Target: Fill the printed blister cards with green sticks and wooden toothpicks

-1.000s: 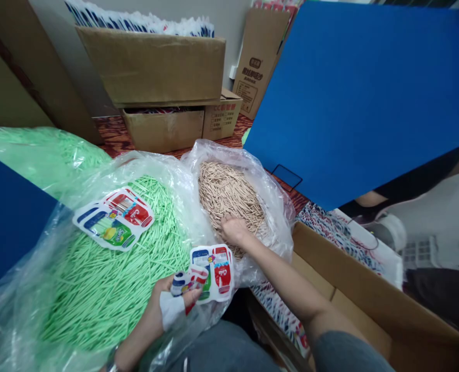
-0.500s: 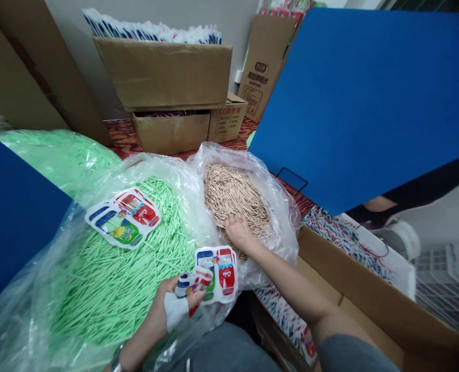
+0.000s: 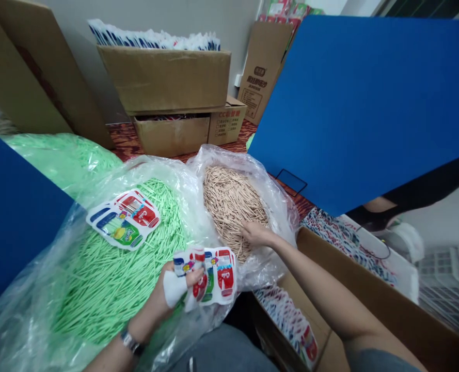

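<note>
My left hand (image 3: 175,287), with a white wrapping around the thumb area and a watch on the wrist, is closed on a printed plastic pouch (image 3: 188,266) that bends up from its grip. Another flat pouch (image 3: 223,274) with a red "Cola" picture lies just beside it. My right hand (image 3: 257,234) rests in the thin brown sticks (image 3: 233,199), fingers drawn together at their surface; the fingertips are partly hidden. Those sticks fill a clear plastic bag (image 3: 285,206). Left of it, thin green sticks (image 3: 113,289) fill a larger clear bag, with several pouches (image 3: 124,219) lying on top.
Stacked cardboard boxes (image 3: 167,77) at the back hold rows of packs. Large blue panels (image 3: 361,103) block both sides. An open cardboard box (image 3: 368,289) stands at my right, near packed pouches (image 3: 287,320). A person's leg (image 3: 380,205) shows behind the right panel.
My right hand has shifted slightly right and turned, its spread fingers drawing together in the brown sticks. My left hand has moved a little left, and its pouch stands more upright.
</note>
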The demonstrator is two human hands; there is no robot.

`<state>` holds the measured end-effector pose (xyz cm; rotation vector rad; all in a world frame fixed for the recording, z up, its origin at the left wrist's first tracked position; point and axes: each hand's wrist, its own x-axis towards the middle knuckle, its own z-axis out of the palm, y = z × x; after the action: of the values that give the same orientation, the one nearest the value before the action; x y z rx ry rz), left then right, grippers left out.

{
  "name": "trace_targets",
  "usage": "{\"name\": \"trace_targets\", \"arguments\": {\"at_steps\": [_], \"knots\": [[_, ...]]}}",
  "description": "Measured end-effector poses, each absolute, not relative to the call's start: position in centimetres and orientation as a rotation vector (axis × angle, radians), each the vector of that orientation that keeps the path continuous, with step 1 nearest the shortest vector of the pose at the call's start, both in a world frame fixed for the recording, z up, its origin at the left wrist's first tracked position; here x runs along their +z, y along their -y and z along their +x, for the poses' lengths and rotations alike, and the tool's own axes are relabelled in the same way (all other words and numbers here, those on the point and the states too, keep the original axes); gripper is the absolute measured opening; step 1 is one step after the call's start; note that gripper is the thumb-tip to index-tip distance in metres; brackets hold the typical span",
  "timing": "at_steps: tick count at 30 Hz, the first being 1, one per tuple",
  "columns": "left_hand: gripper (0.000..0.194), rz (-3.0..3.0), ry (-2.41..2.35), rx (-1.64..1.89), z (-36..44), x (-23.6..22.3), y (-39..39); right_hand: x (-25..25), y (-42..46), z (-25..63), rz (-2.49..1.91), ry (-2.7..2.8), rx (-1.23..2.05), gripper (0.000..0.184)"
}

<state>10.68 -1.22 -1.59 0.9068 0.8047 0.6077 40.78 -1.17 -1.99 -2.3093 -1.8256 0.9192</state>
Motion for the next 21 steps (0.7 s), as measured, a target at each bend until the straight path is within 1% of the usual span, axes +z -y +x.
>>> {"name": "trace_targets", "arguments": {"at_steps": [4, 10, 14, 17, 21], "knots": [[0.037, 0.799, -0.747, 0.7, 12.9, -0.6, -0.2, -2.3, 2.6, 41.1, -2.089, 1.47, 1.242, 0.029], [0.043, 0.714, -0.579, 0.76, 17.4, 0.7, -2.4, -3.0, 4.2, 39.9, -1.705, 1.102, 1.444, 0.038], [0.043, 0.729, -0.502, 0.806, 20.1, 1.5, -4.3, -2.7, 4.8, 39.5, -1.298, 0.892, 1.695, 0.038], [0.043, 0.764, -0.471, 0.737, 21.6, 1.5, -4.8, -2.3, 4.7, 39.1, -1.189, 0.856, 1.774, 0.038], [0.046, 0.776, -0.425, 0.579, 23.1, 1.0, -4.3, -2.0, 4.1, 38.0, -1.132, 0.811, 1.787, 0.037]]}}
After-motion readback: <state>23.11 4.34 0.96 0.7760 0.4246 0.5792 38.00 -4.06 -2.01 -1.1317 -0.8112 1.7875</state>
